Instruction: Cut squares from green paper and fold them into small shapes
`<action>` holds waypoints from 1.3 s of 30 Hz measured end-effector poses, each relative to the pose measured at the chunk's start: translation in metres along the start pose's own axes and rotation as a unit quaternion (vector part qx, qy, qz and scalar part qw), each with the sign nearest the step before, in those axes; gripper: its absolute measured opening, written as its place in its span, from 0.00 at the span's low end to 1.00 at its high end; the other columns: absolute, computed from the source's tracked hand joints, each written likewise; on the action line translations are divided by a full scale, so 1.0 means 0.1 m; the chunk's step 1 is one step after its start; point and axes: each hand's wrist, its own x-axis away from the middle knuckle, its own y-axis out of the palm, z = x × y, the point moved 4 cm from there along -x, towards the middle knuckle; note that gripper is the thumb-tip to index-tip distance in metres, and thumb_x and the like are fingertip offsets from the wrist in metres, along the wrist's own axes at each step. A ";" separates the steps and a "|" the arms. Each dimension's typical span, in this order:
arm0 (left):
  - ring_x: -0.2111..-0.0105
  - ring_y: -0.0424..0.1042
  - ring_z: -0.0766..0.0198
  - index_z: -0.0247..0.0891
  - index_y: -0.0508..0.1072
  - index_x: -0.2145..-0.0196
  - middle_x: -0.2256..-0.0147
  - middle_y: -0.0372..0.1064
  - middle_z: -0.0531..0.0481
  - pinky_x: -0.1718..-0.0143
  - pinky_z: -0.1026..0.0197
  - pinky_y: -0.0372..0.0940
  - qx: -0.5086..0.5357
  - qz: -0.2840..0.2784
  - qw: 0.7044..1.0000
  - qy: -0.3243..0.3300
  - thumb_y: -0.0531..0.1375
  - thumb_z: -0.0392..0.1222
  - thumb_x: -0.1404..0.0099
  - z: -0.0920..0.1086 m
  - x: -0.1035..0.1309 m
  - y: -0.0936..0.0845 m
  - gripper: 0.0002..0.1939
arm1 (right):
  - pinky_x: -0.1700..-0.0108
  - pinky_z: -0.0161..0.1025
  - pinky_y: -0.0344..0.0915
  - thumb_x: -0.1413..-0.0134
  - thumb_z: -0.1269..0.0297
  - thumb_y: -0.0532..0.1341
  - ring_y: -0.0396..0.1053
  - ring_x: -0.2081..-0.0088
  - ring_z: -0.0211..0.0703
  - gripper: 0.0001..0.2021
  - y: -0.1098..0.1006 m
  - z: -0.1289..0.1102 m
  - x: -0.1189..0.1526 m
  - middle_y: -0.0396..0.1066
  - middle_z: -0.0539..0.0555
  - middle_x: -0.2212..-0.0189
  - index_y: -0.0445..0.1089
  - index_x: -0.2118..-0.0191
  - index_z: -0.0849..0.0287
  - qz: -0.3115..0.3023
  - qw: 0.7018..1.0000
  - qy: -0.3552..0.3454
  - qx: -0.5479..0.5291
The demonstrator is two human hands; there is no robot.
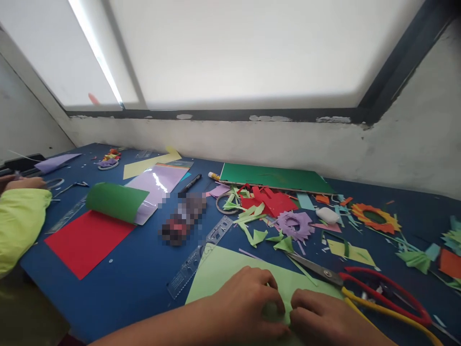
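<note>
Sheet: light green sheet [216,274], lower centre of the frame, on the blue table [140,288]; both hands meet at its lower part.
Left hand: [248,298] fingers curled over the paper, thumb and fingertips narrow; whether paper is pinched between them, cannot tell (own knuckles block the view).
Right hand: [320,312] fingers bent inward, just beside the left fingertips; spread looks narrow, grip on the paper hidden.
Finger work: judged best with small, light movements of the fingertips, pressure even from both sides; a hard squeeze would likely crease thin paper where no crease is wanted.
Support: palms low would, in my judgement, steady the lower part of the sheet and stop it skewing.
Scissors: [333,276] lower right, red and yellow handles near the right wrist; likely snag for the forearm, so movement to that side calls for care.
Ruler: clear ruler [180,283], beside the sheet's left edge; a sideways push could bump it.
Scraps: green strips [252,216] and purple paper ring [295,225] beyond the sheet's upper edge (loose bits could slip underneath and spoil flatness).
Neighbour: person's yellow-green sleeve [21,221], far left, well apart.
</note>
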 end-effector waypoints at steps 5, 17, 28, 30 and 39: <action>0.63 0.67 0.60 0.39 0.74 0.66 0.61 0.67 0.50 0.60 0.61 0.60 0.000 -0.016 1.000 0.007 0.66 0.44 0.49 0.04 0.01 -0.02 0.12 | 0.69 0.34 0.60 0.45 0.69 0.54 0.67 0.70 0.40 0.05 -0.01 0.12 0.00 0.69 0.53 0.71 0.67 0.67 0.58 -0.007 0.986 0.067 -0.153; 0.60 0.67 0.59 0.39 0.74 0.64 0.61 0.67 0.49 0.57 0.60 0.60 0.030 -0.044 0.998 0.016 0.67 0.43 0.50 -0.04 -0.02 -0.01 0.14 | 0.65 0.32 0.60 0.46 0.72 0.56 0.67 0.66 0.39 0.05 -0.14 0.06 -0.05 0.70 0.51 0.70 0.69 0.68 0.58 -0.043 0.978 0.105 -0.176; 0.61 0.67 0.57 0.37 0.75 0.64 0.62 0.67 0.46 0.57 0.60 0.62 0.036 -0.043 0.998 0.042 0.66 0.41 0.49 -0.06 -0.02 -0.01 0.13 | 0.65 0.36 0.62 0.40 0.67 0.50 0.67 0.67 0.41 0.10 -0.15 0.00 -0.07 0.69 0.53 0.69 0.68 0.65 0.58 -0.031 0.979 0.149 -0.133; 0.61 0.67 0.56 0.36 0.75 0.64 0.62 0.67 0.46 0.58 0.60 0.62 0.035 -0.039 0.998 0.044 0.65 0.42 0.49 -0.06 -0.02 -0.01 0.13 | 0.66 0.35 0.61 0.41 0.66 0.52 0.66 0.68 0.40 0.08 -0.18 0.00 -0.07 0.69 0.52 0.70 0.68 0.67 0.58 -0.034 0.974 0.161 -0.153; 0.62 0.68 0.58 0.37 0.75 0.64 0.63 0.67 0.47 0.59 0.62 0.61 0.030 -0.033 0.997 0.057 0.65 0.41 0.49 -0.07 -0.04 0.01 0.13 | 0.68 0.32 0.60 0.44 0.65 0.57 0.66 0.69 0.38 0.06 -0.14 0.04 -0.11 0.68 0.50 0.71 0.69 0.69 0.60 -0.026 0.968 0.170 -0.182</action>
